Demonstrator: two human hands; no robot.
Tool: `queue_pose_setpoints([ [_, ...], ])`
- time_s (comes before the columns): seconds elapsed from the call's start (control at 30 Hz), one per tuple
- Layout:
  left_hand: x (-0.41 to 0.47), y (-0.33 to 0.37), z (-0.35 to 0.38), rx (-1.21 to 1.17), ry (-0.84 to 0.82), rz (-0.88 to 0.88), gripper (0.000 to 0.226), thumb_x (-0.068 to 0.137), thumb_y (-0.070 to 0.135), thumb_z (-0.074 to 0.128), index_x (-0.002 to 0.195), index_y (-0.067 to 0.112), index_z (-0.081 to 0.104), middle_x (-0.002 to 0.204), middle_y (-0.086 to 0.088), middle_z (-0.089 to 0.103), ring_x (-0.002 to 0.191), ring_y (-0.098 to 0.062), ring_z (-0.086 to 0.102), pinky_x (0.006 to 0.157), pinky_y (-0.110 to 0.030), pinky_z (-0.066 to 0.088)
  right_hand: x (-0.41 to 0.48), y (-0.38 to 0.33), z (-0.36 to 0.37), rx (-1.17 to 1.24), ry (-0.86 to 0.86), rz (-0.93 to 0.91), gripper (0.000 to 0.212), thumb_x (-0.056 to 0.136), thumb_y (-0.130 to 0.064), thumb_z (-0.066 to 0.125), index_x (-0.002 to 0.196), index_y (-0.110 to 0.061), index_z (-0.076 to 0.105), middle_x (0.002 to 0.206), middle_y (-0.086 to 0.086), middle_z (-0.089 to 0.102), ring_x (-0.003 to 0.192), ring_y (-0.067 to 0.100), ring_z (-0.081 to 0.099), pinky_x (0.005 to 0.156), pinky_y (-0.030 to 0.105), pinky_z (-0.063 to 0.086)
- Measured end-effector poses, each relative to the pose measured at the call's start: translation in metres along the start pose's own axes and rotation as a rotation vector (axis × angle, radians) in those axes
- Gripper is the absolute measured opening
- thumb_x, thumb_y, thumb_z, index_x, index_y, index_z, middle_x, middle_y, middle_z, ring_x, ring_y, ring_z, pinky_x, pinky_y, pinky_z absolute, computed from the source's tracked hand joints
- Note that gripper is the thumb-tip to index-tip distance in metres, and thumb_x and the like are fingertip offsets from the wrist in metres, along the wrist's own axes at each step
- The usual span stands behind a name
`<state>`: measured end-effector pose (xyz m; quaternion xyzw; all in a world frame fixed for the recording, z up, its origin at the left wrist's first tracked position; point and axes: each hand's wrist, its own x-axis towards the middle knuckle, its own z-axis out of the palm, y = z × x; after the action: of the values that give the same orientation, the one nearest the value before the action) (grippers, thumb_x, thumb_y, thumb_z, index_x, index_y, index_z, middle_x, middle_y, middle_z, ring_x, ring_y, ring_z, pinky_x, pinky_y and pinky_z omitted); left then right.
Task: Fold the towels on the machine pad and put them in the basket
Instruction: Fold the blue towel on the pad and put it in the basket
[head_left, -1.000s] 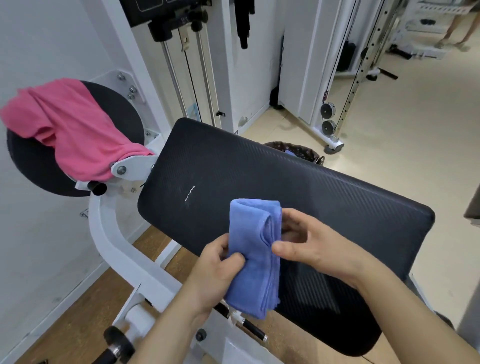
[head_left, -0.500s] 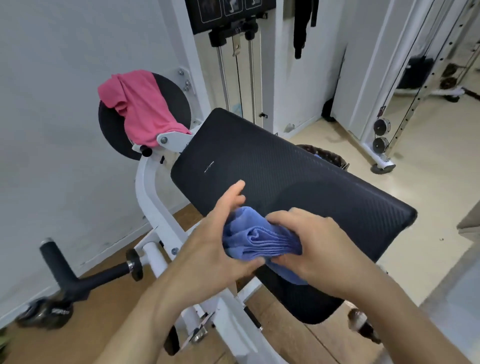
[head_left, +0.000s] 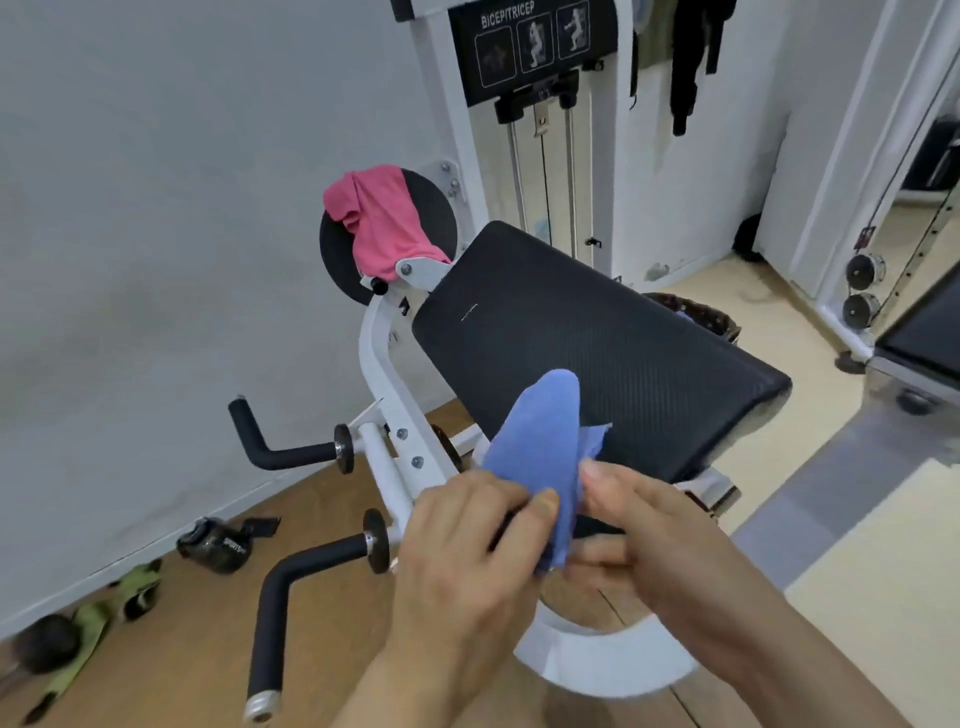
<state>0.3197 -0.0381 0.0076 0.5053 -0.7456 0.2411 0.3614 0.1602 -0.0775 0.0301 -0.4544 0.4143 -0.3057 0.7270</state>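
Observation:
A folded blue towel (head_left: 540, 447) stands up between my hands, lifted clear of the black machine pad (head_left: 597, 348). My left hand (head_left: 462, 551) pinches its lower edge with thumb and fingers. My right hand (head_left: 639, 530) grips the same lower end from the right. A pink towel (head_left: 382, 223) hangs over the round black pad at the machine's upper left. Behind the pad's far edge, the dark woven basket (head_left: 711, 318) shows only part of its rim.
White machine frame (head_left: 384, 395) and two black padded handles (head_left: 291, 454) stick out left of my hands. Gloves and a green strap (head_left: 104, 613) lie on the wooden floor at lower left. A weight stack stands behind the pad, another bench (head_left: 924, 332) at the right.
The blue towel has come off the pad and now stands upright in both hands. My view has pulled back and swung left, showing more floor and the handles.

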Motion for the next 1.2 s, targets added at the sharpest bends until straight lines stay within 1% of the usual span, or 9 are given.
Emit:
queue_pose_setpoints([
  [0.1,-0.029,0.03,-0.003,-0.009,-0.072,0.01,0.017,0.084,0.017,0.071,0.097,0.016,0.062,0.091,-0.001,0.06,0.079,-0.023,0.058,0.061,-0.035,0.045,-0.018,0.012,0.009,-0.02,0.062,-0.12,0.018,0.095,-0.022,0.057,0.112,-0.023,0.064,0.1,0.002,0.075,0.094,0.024,0.071,0.086,0.046,0.057],
  [0.3,-0.06,0.062,-0.044,-0.386,-0.226,-0.133,0.035,0.082,0.031,0.069,0.116,0.026,0.062,0.114,0.01,0.06,0.099,-0.01,0.058,0.083,-0.025,0.049,-0.067,0.037,0.003,-0.488,0.18,-0.377,0.048,0.093,-0.007,0.054,0.129,-0.039,0.053,0.113,-0.019,0.066,0.105,0.003,0.063,0.093,0.035,0.052],
  [0.4,-0.053,0.067,-0.067,-0.437,-0.117,-0.435,0.057,0.077,0.041,0.07,0.131,0.036,0.049,0.131,0.014,0.05,0.12,-0.008,0.05,0.094,-0.024,0.045,-0.106,0.035,-0.007,-0.563,0.036,-0.457,0.068,0.094,0.005,0.046,0.122,-0.057,0.046,0.119,-0.022,0.063,0.11,0.005,0.062,0.092,0.03,0.051],
  [0.53,-0.026,0.091,-0.083,-0.802,-0.377,-0.769,0.092,0.065,0.057,0.074,0.141,0.058,0.022,0.13,0.03,0.049,0.116,0.007,0.052,0.095,-0.025,0.049,-0.152,0.03,-0.029,-0.63,-0.103,-0.465,0.076,0.095,0.012,0.039,0.132,-0.053,0.041,0.129,-0.018,0.059,0.124,0.006,0.053,0.101,0.026,0.043],
  [0.7,0.013,0.144,-0.073,-0.873,-0.496,-0.683,0.084,0.069,0.021,0.082,0.132,0.053,0.038,0.101,0.022,0.064,0.093,-0.001,0.066,0.081,-0.023,0.055,-0.179,0.025,-0.08,-0.8,-0.027,-0.476,0.075,0.091,0.013,0.037,0.142,-0.042,0.04,0.135,-0.018,0.054,0.128,0.003,0.048,0.107,0.033,0.04],
  [0.9,0.063,0.231,-0.019,-0.739,-0.63,-0.581,0.075,0.058,0.044,0.075,0.126,0.05,0.045,0.11,0.021,0.059,0.093,0.006,0.061,0.08,-0.02,0.054,-0.2,0.0,-0.178,-0.945,-0.003,-0.489,0.066,0.08,-0.005,0.042,0.131,-0.045,0.05,0.115,-0.018,0.061,0.106,0.006,0.057,0.09,0.032,0.048],
  [1.0,0.099,0.287,0.025,-0.766,-0.579,-0.616,0.053,0.054,0.055,0.076,0.104,0.041,0.065,0.097,0.018,0.067,0.086,0.004,0.064,0.075,-0.022,0.055,-0.209,-0.024,-0.254,-0.935,-0.054,-0.472,0.058,0.078,-0.015,0.042,0.126,-0.046,0.048,0.111,-0.01,0.065,0.098,0.014,0.062,0.083,0.038,0.051],
  [1.1,0.134,0.341,0.068,-0.805,-0.444,-0.648,0.023,0.069,0.039,0.081,0.082,0.024,0.071,0.079,0.01,0.07,0.075,-0.006,0.065,0.065,-0.019,0.05,-0.215,-0.05,-0.339,-0.859,-0.038,-0.325,0.045,0.083,-0.022,0.048,0.117,-0.05,0.042,0.106,-0.011,0.066,0.087,0.021,0.062,0.073,0.035,0.051],
  [1.2,0.167,0.376,0.101,-0.79,-0.338,-0.654,0.011,0.082,0.031,0.074,0.082,0.022,0.068,0.079,0.01,0.067,0.075,-0.007,0.062,0.063,-0.017,0.047,-0.217,-0.084,-0.416,-0.885,-0.124,-0.194,0.036,0.093,-0.031,0.06,0.124,-0.044,0.049,0.107,-0.016,0.068,0.1,0.007,0.062,0.09,0.03,0.051],
])
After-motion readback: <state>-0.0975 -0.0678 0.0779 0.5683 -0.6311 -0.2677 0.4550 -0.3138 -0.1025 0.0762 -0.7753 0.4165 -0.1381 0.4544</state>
